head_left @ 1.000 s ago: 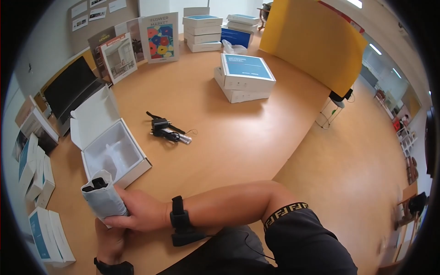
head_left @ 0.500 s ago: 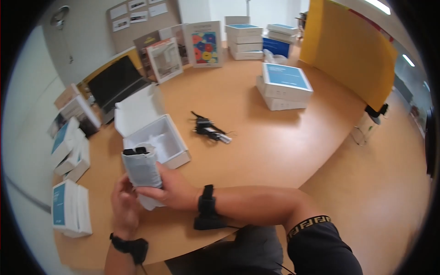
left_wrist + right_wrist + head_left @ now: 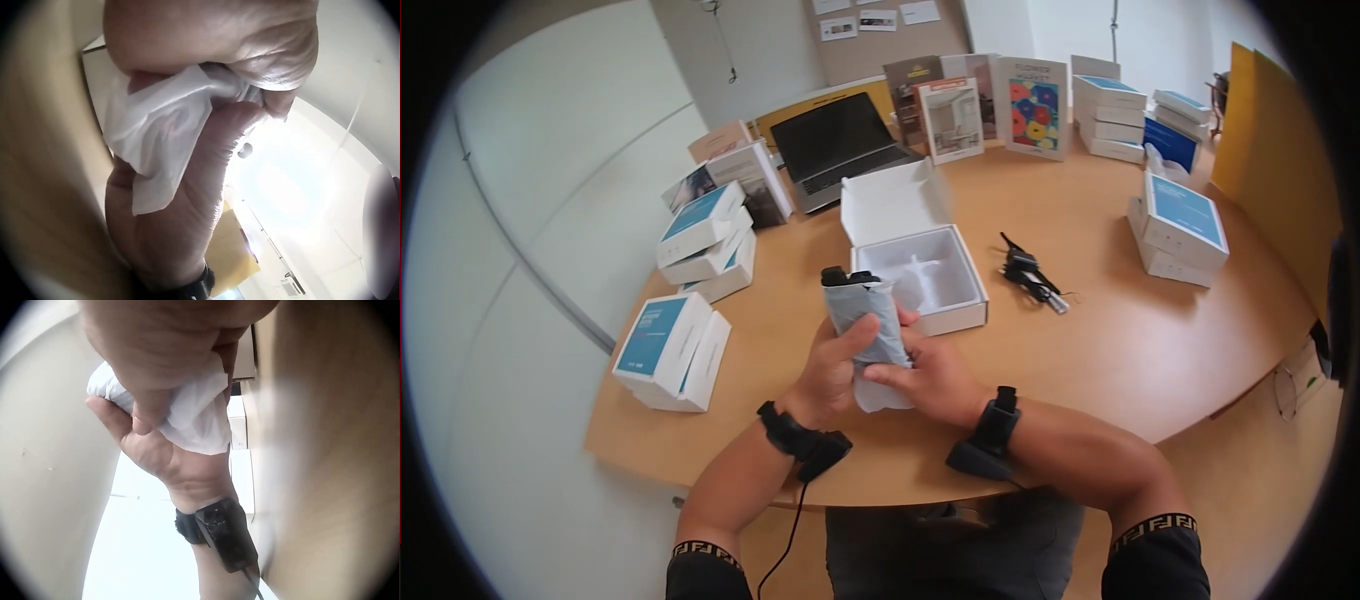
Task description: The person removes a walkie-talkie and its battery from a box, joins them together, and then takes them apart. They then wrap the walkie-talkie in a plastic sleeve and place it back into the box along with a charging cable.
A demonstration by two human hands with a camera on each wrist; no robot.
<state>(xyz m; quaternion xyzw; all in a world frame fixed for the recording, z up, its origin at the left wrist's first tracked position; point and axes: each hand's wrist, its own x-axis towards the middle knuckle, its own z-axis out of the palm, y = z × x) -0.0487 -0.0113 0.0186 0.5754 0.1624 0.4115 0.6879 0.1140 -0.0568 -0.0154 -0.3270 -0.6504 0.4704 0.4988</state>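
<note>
A thin whitish pouch (image 3: 868, 318) stands upright between both hands, with the end of a black object (image 3: 850, 277) poking out of its top. My left hand (image 3: 828, 372) grips its left side, thumb across the front. On the other side my right hand (image 3: 940, 380) holds it low down, fingers behind and thumb in front. The pouch's loose bottom flap (image 3: 165, 147) hangs below the hands in the left wrist view. Most of the black object is hidden inside. Just behind the hands lies an open white box (image 3: 945, 275) with a moulded white insert.
A black adapter with cable (image 3: 1028, 275) lies right of the open box. White-and-blue boxes stand in stacks at the left (image 3: 665, 345) and right (image 3: 1185, 225). A laptop (image 3: 835, 145) and upright magazines (image 3: 1035, 110) line the back of the table (image 3: 1060, 370).
The head view has swung left, so the table shifts right in frame. My left hand has come from beneath and beside the pouch to grip its left side; the right hand keeps its hold.
</note>
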